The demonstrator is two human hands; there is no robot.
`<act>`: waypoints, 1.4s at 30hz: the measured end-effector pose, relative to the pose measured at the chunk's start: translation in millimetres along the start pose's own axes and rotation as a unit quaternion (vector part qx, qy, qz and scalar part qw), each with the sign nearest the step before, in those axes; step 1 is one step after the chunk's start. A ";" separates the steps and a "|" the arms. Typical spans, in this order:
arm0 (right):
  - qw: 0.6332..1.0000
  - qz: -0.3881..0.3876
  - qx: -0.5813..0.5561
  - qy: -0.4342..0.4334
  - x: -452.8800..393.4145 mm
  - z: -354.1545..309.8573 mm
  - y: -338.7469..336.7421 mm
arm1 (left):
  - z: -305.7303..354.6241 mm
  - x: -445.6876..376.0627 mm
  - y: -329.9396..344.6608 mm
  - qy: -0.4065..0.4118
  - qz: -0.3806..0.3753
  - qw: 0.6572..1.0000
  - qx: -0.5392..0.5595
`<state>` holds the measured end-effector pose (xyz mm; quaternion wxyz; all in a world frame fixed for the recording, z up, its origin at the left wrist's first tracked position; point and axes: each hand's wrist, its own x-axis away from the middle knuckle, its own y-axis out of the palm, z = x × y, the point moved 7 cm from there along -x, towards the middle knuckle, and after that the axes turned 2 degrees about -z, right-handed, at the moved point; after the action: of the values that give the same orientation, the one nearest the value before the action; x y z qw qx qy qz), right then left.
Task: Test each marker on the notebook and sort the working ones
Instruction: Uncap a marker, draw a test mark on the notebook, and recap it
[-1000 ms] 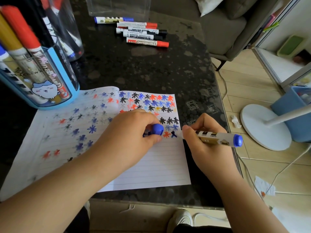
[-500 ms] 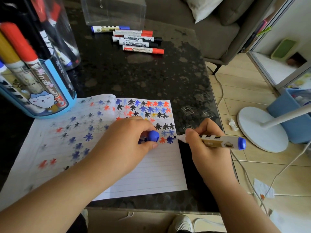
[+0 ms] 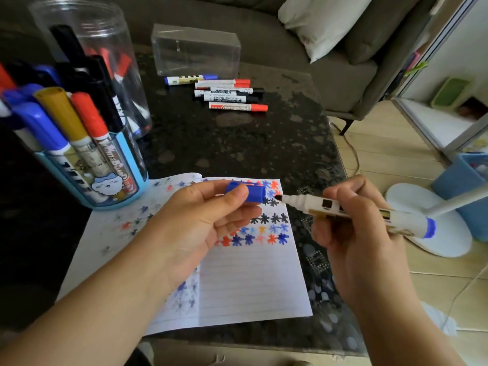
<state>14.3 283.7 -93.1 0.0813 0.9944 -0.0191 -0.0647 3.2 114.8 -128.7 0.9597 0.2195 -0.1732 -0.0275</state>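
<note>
Step in hand, as judged: recapping after test mark.

Right hand (image 3: 361, 233) grips white blue-ended plastic marker (image 3: 356, 211) round barrel, above lined paper notebook (image 3: 250, 281).

Marker long axis near level; dark nib points left toward left hand (image 3: 200, 223).

Left hand pinches blue plastic cap (image 3: 248, 192), open mouth just beside nib, not touching.

Next move calls for lining nib with cap mouth, pushing home.

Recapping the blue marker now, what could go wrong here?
1. The marker tip sits just short of the cap mouth, held in the air; a misaligned push could ink the left hand.
2. The right hand could drag the bare tip across the notebook.
</note>
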 end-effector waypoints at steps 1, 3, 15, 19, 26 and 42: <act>1.000 -0.004 -0.008 -0.003 -0.9 0.1 3.0 | -0.1 0.8 0.4 -0.003 -0.004 1.000 0.002; 1.000 -0.017 -0.013 -0.002 -2.4 1.6 8.3 | -0.1 2.1 0.8 -0.005 -0.014 1.000 0.012; 0.999 -0.035 -0.006 0.041 -8.2 6.3 26.3 | 7.5 10.6 -2.8 0.005 -0.062 0.998 -0.024; 0.998 -0.031 -0.033 0.038 -9.6 7.7 28.9 | 8.7 12.5 -6.3 0.002 -0.054 0.998 -0.011; 0.999 -0.039 -0.002 0.031 -7.5 8.5 35.4 | 10.3 16.3 -3.5 0.025 -0.087 0.985 -0.146; 0.997 -0.008 -0.064 0.045 4.5 20.0 46.9 | 16.0 32.0 1.1 0.141 -0.155 0.904 -0.372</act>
<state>14.8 234.0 -105.6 0.1450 0.9892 -0.0033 -0.0217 27.6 105.1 -104.5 0.9697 -0.1276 0.0226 -0.2069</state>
